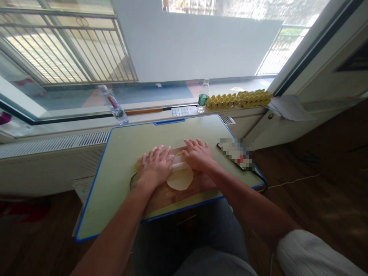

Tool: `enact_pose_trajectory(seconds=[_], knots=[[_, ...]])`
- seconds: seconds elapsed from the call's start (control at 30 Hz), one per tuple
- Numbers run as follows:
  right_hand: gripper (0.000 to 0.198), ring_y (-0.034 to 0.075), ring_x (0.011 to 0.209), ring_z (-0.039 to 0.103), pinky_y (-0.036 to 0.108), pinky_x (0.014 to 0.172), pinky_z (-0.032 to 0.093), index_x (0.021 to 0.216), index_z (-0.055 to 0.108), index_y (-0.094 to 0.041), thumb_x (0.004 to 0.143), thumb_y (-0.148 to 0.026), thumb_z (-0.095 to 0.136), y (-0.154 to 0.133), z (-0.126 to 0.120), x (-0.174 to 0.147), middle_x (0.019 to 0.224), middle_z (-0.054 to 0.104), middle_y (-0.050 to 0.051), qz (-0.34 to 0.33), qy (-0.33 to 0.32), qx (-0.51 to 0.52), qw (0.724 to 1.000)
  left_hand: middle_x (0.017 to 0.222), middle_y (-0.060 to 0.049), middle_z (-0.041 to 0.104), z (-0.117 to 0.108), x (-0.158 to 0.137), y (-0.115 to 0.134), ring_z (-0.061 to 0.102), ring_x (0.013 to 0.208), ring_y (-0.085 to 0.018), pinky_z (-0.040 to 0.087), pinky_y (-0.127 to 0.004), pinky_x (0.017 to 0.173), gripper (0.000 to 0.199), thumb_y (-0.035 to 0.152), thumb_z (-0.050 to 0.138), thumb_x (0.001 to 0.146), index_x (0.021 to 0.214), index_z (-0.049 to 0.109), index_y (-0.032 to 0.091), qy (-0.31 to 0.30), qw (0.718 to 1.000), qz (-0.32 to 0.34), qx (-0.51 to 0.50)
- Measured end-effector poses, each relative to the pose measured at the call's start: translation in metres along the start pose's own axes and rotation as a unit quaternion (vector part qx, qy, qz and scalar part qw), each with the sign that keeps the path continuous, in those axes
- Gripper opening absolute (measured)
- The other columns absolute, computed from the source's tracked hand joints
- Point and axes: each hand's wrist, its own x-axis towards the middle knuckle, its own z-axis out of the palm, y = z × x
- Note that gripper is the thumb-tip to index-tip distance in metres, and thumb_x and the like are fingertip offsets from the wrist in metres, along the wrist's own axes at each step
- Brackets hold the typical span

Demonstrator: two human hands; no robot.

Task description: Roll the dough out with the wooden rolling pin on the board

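A pale rolling pin (179, 166) lies across a flat, roughly round piece of dough (180, 180) on a wooden board (163, 197). On the pin's left end rests my left hand (157, 165), palm down, with the fingers stretched forward and apart. My right hand (197, 154) lies over the right end in the same way, its fingers extended past the pin. Both palms hide the pin's ends; only its middle shows between them. Part of the dough shows on the near side of the pin, with a thin edge beyond it.
The board sits on a light green folding table (106, 191) with a blue rim. A phone (235, 154) with a cable lies at its right. On the windowsill stand a tilted bottle (113, 105), a green-labelled bottle (203, 97) and yellow egg trays (238, 100). My legs are beneath the table.
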Motion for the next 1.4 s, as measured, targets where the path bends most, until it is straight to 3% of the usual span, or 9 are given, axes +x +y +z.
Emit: enact_pose_trajectory(seconds=[0.17,0.3,0.47,0.6,0.7,0.8,0.97,1.1,1.4], knots=[[0.061,0.033,0.154,0.034,0.061,0.129,0.021,0.163,0.043,-0.024,0.105,-0.042,0.035,0.001,0.009,-0.02,0.166,0.047,0.006,-0.011,0.053,-0.015,0.998,0.167,-0.01,0.048,0.004,-0.018,0.005,0.04,0.154,-0.032,0.029,-0.06,0.127,0.06,0.05,0.027,0.108,0.159,0.05,0.027,0.041,0.999,0.021,0.011],[0.062,0.032,0.153,0.036,0.062,0.127,0.025,0.163,0.041,-0.022,0.104,-0.041,0.035,0.001,0.005,0.007,0.167,0.046,0.008,0.003,0.022,0.004,1.0,0.169,-0.01,0.044,0.002,0.011,-0.003,0.037,0.156,-0.033,0.028,-0.066,0.126,0.063,0.055,0.025,0.107,0.159,0.048,0.029,0.0,1.0,0.003,-0.007],[0.062,0.034,0.15,0.039,0.066,0.125,0.026,0.161,0.043,-0.018,0.103,-0.04,0.036,-0.001,-0.003,0.036,0.164,0.049,0.014,0.006,0.007,0.015,1.0,0.17,-0.012,0.041,-0.002,0.04,-0.009,0.036,0.156,-0.031,0.028,-0.064,0.127,0.064,0.053,0.023,0.107,0.16,0.047,0.025,-0.011,0.999,-0.019,-0.027],[0.06,0.034,0.153,0.037,0.065,0.126,0.023,0.161,0.044,-0.022,0.106,-0.044,0.035,-0.002,0.0,0.015,0.164,0.049,0.011,0.008,0.002,0.005,1.0,0.169,-0.012,0.044,0.0,0.017,-0.002,0.037,0.156,-0.032,0.027,-0.065,0.127,0.063,0.054,0.024,0.107,0.159,0.049,0.027,-0.005,1.0,-0.011,-0.016],[0.058,0.033,0.155,0.034,0.062,0.129,0.018,0.16,0.046,-0.025,0.107,-0.046,0.035,-0.002,0.008,-0.011,0.164,0.05,0.007,-0.002,0.035,-0.016,0.999,0.166,-0.012,0.048,0.003,-0.009,0.006,0.04,0.154,-0.033,0.029,-0.063,0.126,0.062,0.053,0.026,0.107,0.157,0.052,0.027,0.03,1.0,0.005,-0.003],[0.057,0.032,0.154,0.035,0.06,0.129,0.018,0.159,0.048,-0.026,0.108,-0.046,0.034,-0.002,0.012,-0.022,0.164,0.051,0.005,-0.008,0.07,-0.026,0.997,0.165,-0.011,0.05,0.004,-0.016,0.009,0.041,0.153,-0.034,0.029,-0.063,0.126,0.061,0.052,0.026,0.108,0.156,0.053,0.027,0.044,0.999,0.006,0.001],[0.057,0.031,0.15,0.04,0.059,0.126,0.025,0.157,0.049,-0.024,0.105,-0.044,0.035,-0.003,0.004,0.013,0.163,0.052,0.007,0.006,0.045,0.001,0.999,0.169,-0.013,0.044,0.001,0.022,-0.001,0.037,0.155,-0.034,0.027,-0.068,0.125,0.065,0.056,0.024,0.107,0.16,0.047,0.026,0.001,0.999,-0.022,-0.027],[0.054,0.029,0.145,0.046,0.058,0.125,0.029,0.153,0.053,-0.022,0.105,-0.038,0.035,-0.005,-0.004,0.035,0.158,0.056,0.01,0.01,0.026,0.016,0.999,0.168,-0.013,0.045,-0.001,0.041,-0.006,0.04,0.154,-0.032,0.03,-0.064,0.125,0.064,0.054,0.025,0.107,0.158,0.048,0.025,0.012,0.998,-0.041,-0.036],[0.049,0.029,0.151,0.037,0.057,0.129,0.015,0.151,0.056,-0.029,0.109,-0.04,0.033,-0.004,0.009,-0.037,0.161,0.054,0.004,-0.026,0.086,-0.028,0.996,0.162,-0.012,0.053,0.007,-0.027,0.016,0.044,0.151,-0.035,0.029,-0.063,0.126,0.059,0.049,0.029,0.107,0.154,0.056,0.026,0.078,0.997,-0.004,0.014]])
